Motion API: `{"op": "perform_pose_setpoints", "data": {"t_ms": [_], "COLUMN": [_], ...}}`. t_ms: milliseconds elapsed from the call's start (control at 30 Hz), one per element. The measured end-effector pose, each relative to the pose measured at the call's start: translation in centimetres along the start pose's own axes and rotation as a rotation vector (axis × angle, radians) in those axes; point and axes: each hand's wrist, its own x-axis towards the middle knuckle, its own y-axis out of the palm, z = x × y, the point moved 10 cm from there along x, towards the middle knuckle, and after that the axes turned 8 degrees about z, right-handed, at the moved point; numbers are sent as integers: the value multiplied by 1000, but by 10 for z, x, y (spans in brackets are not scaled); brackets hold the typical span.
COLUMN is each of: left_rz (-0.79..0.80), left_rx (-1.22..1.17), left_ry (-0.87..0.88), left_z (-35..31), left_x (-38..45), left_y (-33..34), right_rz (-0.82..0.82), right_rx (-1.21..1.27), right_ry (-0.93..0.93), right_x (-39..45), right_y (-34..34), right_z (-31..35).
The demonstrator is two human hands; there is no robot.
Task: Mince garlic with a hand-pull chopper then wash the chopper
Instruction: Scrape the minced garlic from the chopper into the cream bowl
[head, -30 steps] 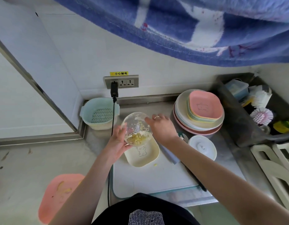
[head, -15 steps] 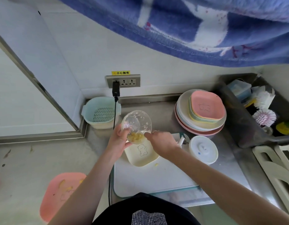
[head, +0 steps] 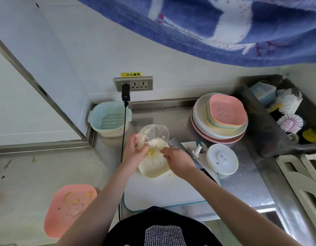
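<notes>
Left hand [head: 134, 153] tips the clear chopper bowl [head: 153, 134] over the cream plate [head: 154, 164]; right hand [head: 178, 159] scrapes minced garlic [head: 151, 151] onto that plate.

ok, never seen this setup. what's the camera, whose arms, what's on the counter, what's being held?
There is no robot: one camera is worn on a person's head, looking down at their two bare hands. The left hand grips a clear chopper bowl, tipped over a cream plate on a white cutting board. The right hand reaches its fingers to the bowl's mouth, where minced garlic lies. The chopper lid and blade lie to the right, by a stack of plates. A colander stands at the back left.
</notes>
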Motion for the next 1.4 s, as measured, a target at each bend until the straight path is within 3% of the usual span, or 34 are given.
{"op": "perform_pose_setpoints", "data": {"t_ms": [233, 367, 600, 733, 833, 967, 1067, 1167, 1300, 1400], "left_rz": [-53, 0, -5, -18, 3, -37, -53, -72, -30, -30], "left_rx": [271, 254, 252, 300, 308, 253, 252, 305, 339, 315], "left_ry": [153, 162, 187, 195, 204, 191, 185, 190, 217, 243], "left_z": [-18, -17, -21, -19, -22, -24, -23, -23, -25, -30], "left_x": [-8, -6, -7, -6, -7, -5, -3, -4, -9, -11], "left_y": [-2, 2, -1, -2, 5, 1, -9, -12, 1, 4], "right_rz": [-32, -128, 17, -57, -135, -42, 40, -24, -138, -72], "right_rx": [-49, 88, 113, 83, 147, 195, 139, 99, 101, -36], "right_ry": [-14, -53, -30, 15, -49, -102, -39, 2, -68, -20], "right_x": [-12, -2, -2, -11, 3, 12, -2, -10, 6, 13], "right_y": [-4, -18, 15, -1, -15, 4, 18, 4, -16, 0], "right_z": [-15, 0, -18, -39, -15, 11, -15, -35, -4, 2]}}
